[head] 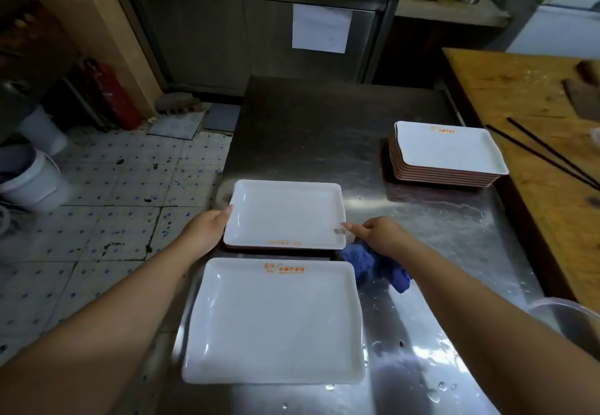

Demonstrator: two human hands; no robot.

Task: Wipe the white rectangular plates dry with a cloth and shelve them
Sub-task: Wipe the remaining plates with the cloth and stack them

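Held flat just above the steel table (pixel 324 129), at the middle of the view: a white rectangular plate (pixel 285 215), long axis running 9 to 3 o'clock, orange logo along its near edge at 6 o'clock, so upside down to the viewer. Gripped at its 9 o'clock short edge by the left hand (pixel 207 229), thumb on the rim, the other fingers hidden beneath. Touched at its 3 o'clock edge by the right hand (pixel 378 232), forefinger stretched to the rim, remaining fingers curled and clamped on a bunched blue cloth (pixel 376 265) lying at 4 o'clock of the plate.

Directly at 6 o'clock of it, nearer the viewer: a second white plate (pixel 274 323), flat on the table, long axis also 9 to 3 o'clock, logo at its far edge, reading upright. At 2 o'clock, well apart: a stack of like plates (pixel 446 155), slightly skewed, logo toward 12 o'clock.

Wet table, droplets scattered at 5 o'clock. Alongside at 3 o'clock, a wooden chopping board (pixel 535 116) bearing two dark chopsticks (pixel 548 155). Patterned tiled floor (pixel 113 187) at 9 o'clock, white buckets (pixel 35 174) and a red fire extinguisher (pixel 113 96) beyond. Steel cabinet at 12 o'clock with a sheet of paper (pixel 321 28) stuck on.
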